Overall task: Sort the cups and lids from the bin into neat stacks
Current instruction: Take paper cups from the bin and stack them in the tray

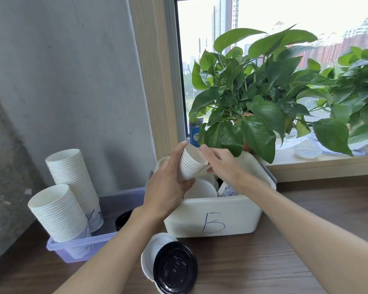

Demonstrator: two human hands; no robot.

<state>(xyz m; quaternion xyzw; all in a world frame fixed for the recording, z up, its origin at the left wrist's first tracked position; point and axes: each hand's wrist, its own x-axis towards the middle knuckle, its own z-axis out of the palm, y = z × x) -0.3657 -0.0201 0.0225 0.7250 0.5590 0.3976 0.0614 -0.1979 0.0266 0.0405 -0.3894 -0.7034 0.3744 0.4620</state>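
Cups [190, 164] between both hands [168, 187].

Lower right of frame: table [306, 240] bare, open approach. Centre: white bin [212, 217] blocks. Left: two tall cup stacks [72, 183] in purple tray [77, 247] against wall. Bottom centre: lids [170, 264] lie on table. Plant [253, 98] overhangs bin's far side.

A short nested stack of white ribbed paper cups [190, 164] is tilting, mouth up and to the right, above the white plastic bin marked "B" [212, 217]. More white cups and lids [200, 188] are lying jumbled inside that bin. Left of the bin, two tall white cup stacks [72, 183] are leaning in a clear lavender tray [79, 247]. In front of the bin, a black round lid [175, 267] is lying over white lids [150, 254].
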